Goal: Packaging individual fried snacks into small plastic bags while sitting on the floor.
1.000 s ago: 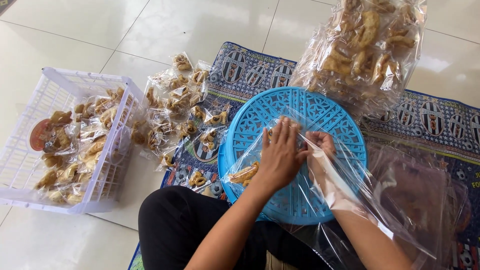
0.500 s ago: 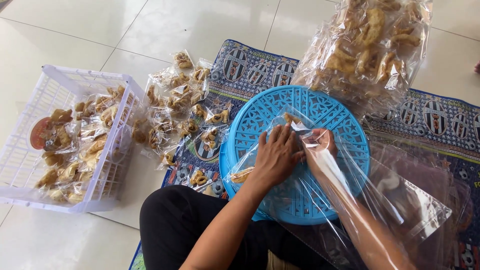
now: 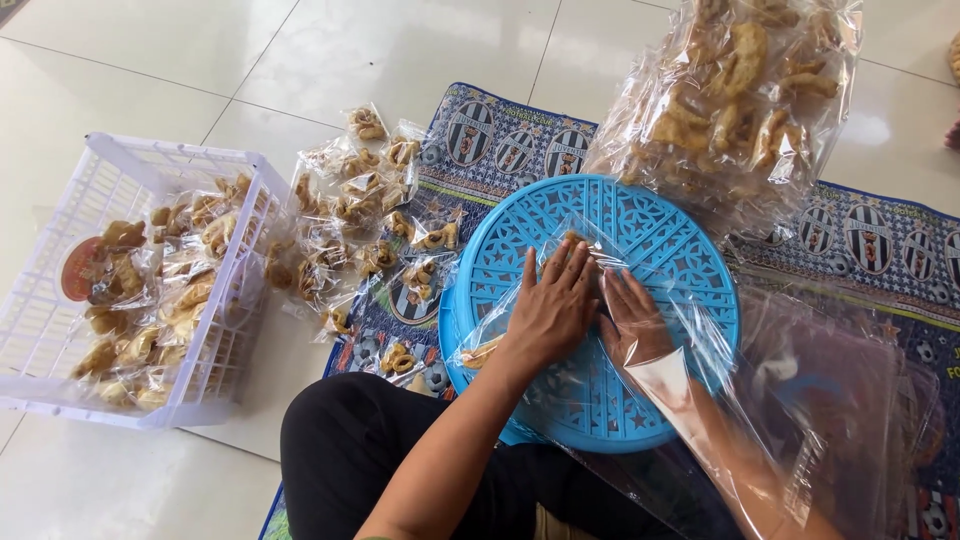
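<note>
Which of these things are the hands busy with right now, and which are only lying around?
In hand:
left hand
right hand
clear plastic bag of fried snacks
round blue perforated plastic lid

Lying about:
white plastic crate of packed snacks
heap of small sealed snack packets
large clear sack of fried snacks
patterned floor mat

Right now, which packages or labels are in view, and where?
Large clear bag of fried snacks: upper right.
Small clear snack packets: heaped left of the blue lid.
White crate of packets, round red label: far left.
Clear bag: under both hands on blue lid.
</note>
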